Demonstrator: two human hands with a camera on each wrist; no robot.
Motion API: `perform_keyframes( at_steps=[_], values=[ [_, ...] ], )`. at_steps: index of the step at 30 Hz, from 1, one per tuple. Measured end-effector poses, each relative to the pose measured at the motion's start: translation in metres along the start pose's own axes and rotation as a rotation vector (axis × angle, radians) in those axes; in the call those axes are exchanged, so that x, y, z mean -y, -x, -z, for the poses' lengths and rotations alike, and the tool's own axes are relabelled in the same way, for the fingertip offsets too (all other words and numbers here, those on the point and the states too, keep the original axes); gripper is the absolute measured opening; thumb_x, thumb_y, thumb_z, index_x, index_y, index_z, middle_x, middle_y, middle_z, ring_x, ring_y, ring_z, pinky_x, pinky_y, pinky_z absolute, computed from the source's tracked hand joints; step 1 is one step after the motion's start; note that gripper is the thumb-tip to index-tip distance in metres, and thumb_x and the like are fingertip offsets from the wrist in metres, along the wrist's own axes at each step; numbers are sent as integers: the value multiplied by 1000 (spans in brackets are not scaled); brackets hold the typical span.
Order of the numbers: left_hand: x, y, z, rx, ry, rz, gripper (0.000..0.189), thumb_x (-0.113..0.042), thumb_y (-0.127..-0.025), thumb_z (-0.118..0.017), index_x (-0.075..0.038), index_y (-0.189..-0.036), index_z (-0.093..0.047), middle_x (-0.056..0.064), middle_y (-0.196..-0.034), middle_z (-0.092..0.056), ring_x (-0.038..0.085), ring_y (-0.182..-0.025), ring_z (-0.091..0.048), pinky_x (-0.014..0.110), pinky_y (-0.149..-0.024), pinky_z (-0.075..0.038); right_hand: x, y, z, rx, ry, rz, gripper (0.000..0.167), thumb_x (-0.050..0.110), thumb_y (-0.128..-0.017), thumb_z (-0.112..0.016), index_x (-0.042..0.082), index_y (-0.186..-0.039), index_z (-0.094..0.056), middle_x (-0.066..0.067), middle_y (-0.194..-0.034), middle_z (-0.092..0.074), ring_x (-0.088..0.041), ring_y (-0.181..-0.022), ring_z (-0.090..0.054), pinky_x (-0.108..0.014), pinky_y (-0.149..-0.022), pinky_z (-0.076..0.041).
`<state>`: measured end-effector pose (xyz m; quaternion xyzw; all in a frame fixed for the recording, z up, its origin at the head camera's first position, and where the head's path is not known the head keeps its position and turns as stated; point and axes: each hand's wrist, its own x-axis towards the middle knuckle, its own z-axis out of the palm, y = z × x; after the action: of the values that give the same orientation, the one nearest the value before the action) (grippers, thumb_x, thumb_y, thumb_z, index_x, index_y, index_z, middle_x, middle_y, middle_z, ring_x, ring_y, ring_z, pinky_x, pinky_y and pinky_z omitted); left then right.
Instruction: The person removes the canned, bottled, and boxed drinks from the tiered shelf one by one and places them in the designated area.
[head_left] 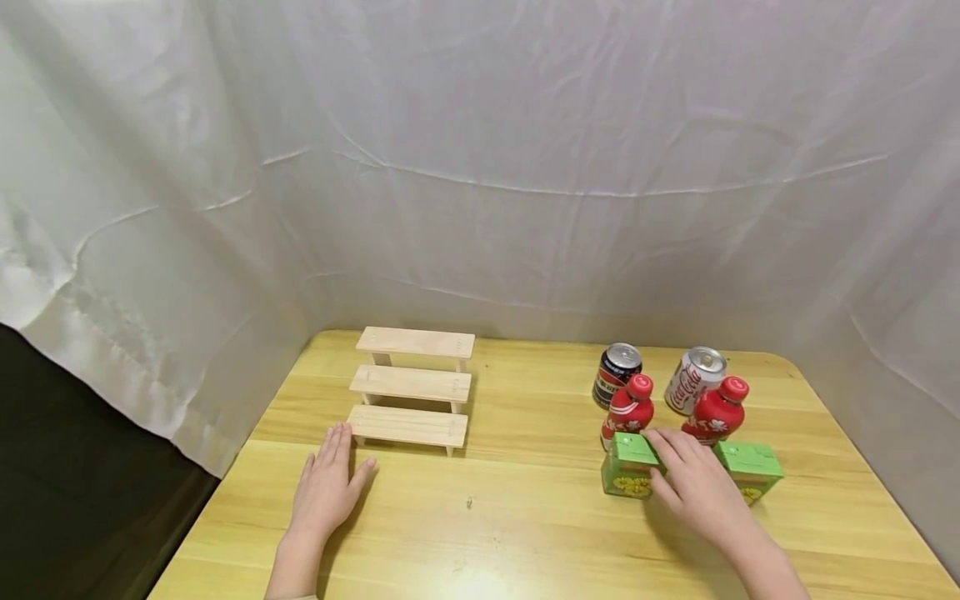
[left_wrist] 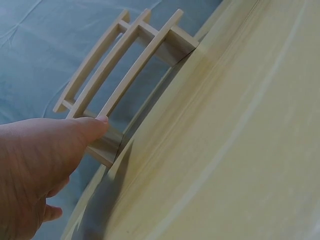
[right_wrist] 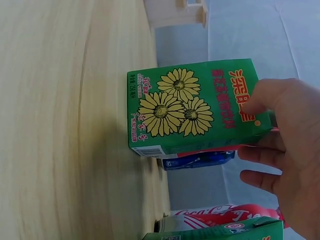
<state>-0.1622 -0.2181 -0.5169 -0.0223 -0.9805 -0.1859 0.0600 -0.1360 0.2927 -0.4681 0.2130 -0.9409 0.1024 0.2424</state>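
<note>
My right hand (head_left: 701, 483) pinches the top right part of a green drink carton (head_left: 626, 477) with yellow flowers. In the right wrist view, the thumb lies on the printed face of that carton (right_wrist: 182, 107), and the other fingers are partly hidden behind it. The carton stands upright, apparently on the table. On the left, my left hand (head_left: 322, 487) lies with straight fingers, its fingertips at the left end of the lowest board of a three-step wooden display stand (head_left: 408, 425). From the left wrist, the thumb appears close to the stand (left_wrist: 135, 70); contact is unclear.
Another green carton (head_left: 750, 462) stands right of my right hand. Two red-capped bottles (head_left: 633, 408) stand behind the cartons, with a dark can (head_left: 622, 358) and a white Coca-Cola can (head_left: 693, 383) behind them. White cloth (head_left: 525, 233) hangs around the wooden table (head_left: 487, 517).
</note>
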Motion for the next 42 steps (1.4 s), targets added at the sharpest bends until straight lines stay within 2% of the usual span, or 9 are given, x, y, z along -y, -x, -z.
perform_keyframes(
  at_steps=[15,26,35,37,39,42],
  values=[
    [0,-2,-1,-2,-6,-12,76,-46,-101,-44,3,-153,-19,24,-160,-20,42,-148,-19,66,-117,-17,-1,1,-1,2,-16,-29,49,12,-77,-65,0,-124,-60,-16,-117,-63,-35,-111,-57,-53,-92,-47],
    [-4,-4,10,-12,-13,-7,73,-45,-101,-45,2,-153,-22,24,-161,-16,43,-149,-16,68,-117,-14,-4,-1,4,-35,-15,19,51,12,-75,-68,4,-125,-60,-15,-119,-62,-34,-111,-56,-54,-91,-48],
    [-17,-15,21,-70,-71,-104,75,-53,-99,-44,-4,-154,-25,19,-161,-22,38,-149,-20,68,-117,-14,-17,-2,20,-86,-28,57,55,14,-72,-74,3,-125,-61,-15,-120,-60,-35,-111,-54,-54,-91,-46],
    [-24,-19,26,-84,-82,-139,75,-52,-99,-46,-5,-154,-26,18,-161,-23,37,-149,-21,68,-118,-13,-21,-1,23,-103,-28,56,53,17,-74,-74,3,-124,-62,-15,-119,-60,-35,-109,-55,-53,-90,-45],
    [-32,-25,31,-95,-96,-170,74,-50,-99,-48,-6,-154,-26,17,-161,-24,37,-150,-21,67,-118,-13,-25,-1,27,-119,-30,55,47,24,-82,-70,3,-123,-62,-16,-119,-60,-36,-108,-56,-54,-89,-45],
    [-46,-34,39,-108,-106,-200,74,-50,-99,-47,-7,-154,-25,16,-161,-23,35,-150,-20,66,-119,-12,-32,0,33,-140,-33,50,46,30,-88,-65,2,-124,-61,-18,-119,-59,-38,-107,-55,-56,-87,-46]
  ],
)
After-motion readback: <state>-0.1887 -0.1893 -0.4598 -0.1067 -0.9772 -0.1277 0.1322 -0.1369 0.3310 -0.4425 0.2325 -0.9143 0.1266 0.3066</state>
